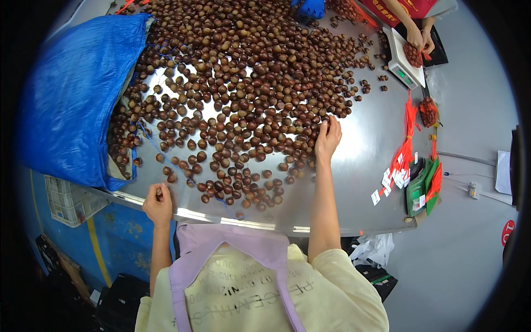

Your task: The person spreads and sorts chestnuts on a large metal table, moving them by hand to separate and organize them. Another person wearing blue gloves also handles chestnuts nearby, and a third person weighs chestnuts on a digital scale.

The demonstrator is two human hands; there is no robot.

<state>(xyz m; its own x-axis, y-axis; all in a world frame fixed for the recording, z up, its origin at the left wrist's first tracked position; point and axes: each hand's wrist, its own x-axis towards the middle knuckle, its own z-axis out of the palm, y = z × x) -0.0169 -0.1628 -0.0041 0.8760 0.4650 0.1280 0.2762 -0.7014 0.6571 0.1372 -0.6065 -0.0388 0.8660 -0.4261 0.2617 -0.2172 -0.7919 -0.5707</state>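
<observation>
Many brown chestnuts (pixel 260 99) lie spread in a wide heap over a shiny metal table (pixel 365 160). At the near left edge of the table, my left hand (pixel 158 208) is closed around a chestnut (pixel 159 192), part of which shows between thumb and fingers. My right hand (pixel 328 141) reaches to the right border of the heap, its fingers stretched out and touching the chestnuts there. Whether anything lies under that palm is hidden. A blue woven sack (pixel 72 99) lies on its side at the left, with chestnuts at its mouth.
Across the table, another person's hands (pixel 419 40) handle a red net bag of chestnuts (pixel 412 55) on a white scale (pixel 399 62). Red net bags with white tags (pixel 404 157) and green bags (pixel 420 185) lie at the right edge. A white crate (pixel 69 202) stands below left.
</observation>
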